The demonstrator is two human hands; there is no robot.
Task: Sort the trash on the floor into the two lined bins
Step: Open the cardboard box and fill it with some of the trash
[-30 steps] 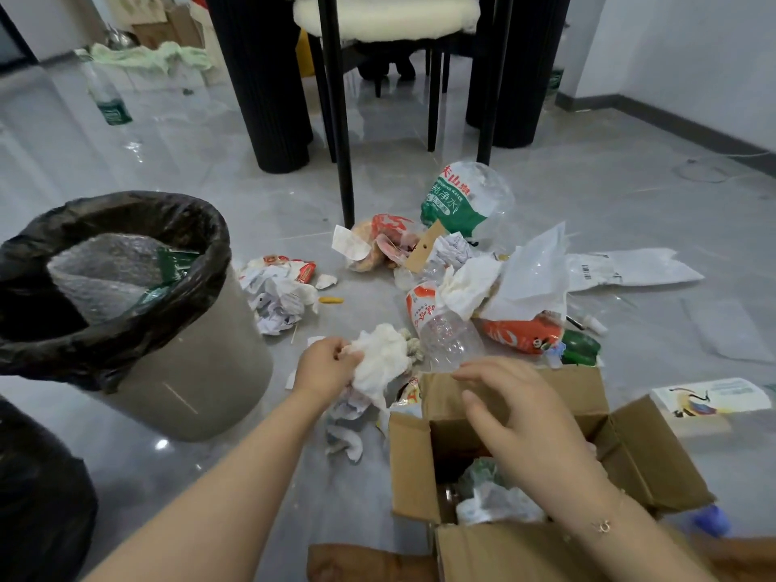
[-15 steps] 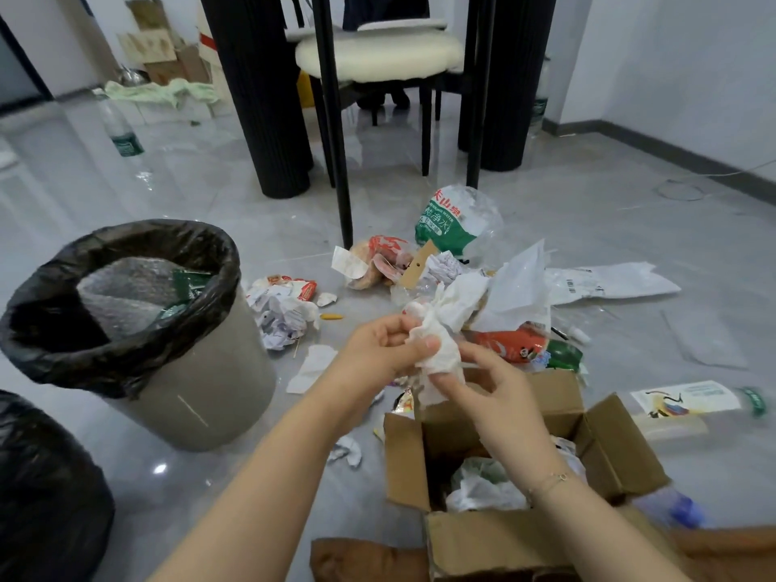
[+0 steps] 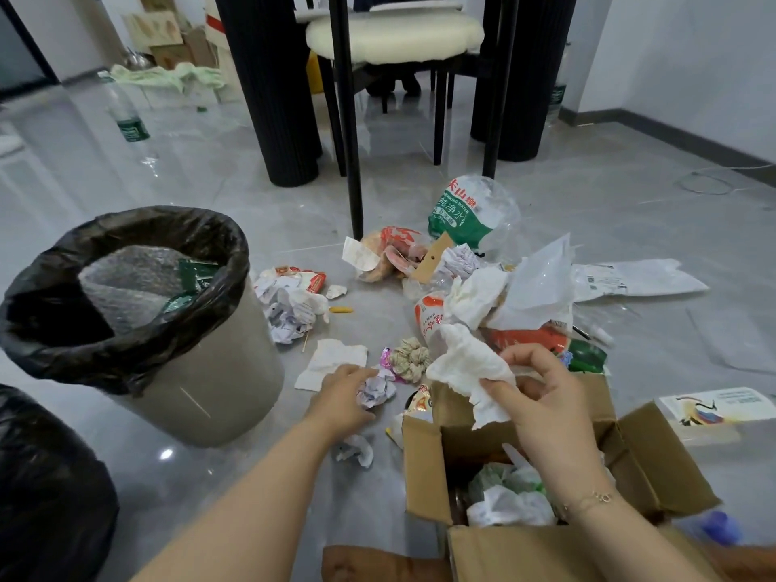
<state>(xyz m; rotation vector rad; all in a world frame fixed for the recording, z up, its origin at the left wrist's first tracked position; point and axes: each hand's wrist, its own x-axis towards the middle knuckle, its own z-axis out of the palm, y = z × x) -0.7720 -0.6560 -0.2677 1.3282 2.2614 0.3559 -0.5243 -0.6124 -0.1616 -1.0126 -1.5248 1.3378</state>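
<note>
My right hand [image 3: 541, 396] pinches a crumpled white tissue [image 3: 466, 367] above the far flap of an open cardboard box [image 3: 655, 464]. My left hand [image 3: 344, 396] is down on the floor, its fingers closing round a small crumpled paper ball [image 3: 378, 390]. A grey bin with a black liner [image 3: 138, 329] stands at the left, holding bubble wrap and a green packet. The rim of a second black-lined bin [image 3: 46, 489] shows at the bottom left. Loose trash [image 3: 483, 296] lies spread over the floor ahead: tissues, wrappers, plastic bottles and bags.
A flat white tissue [image 3: 331, 363] and a beige wad [image 3: 411, 357] lie beside my left hand. Black table legs [image 3: 273, 98] and a chair [image 3: 394, 35] stand behind the pile. A clear bottle [image 3: 714, 409] lies at the right. The box holds plastic bags.
The tissue went from my left hand to my right hand. My left hand then dropped back to the floor onto a small paper ball.
</note>
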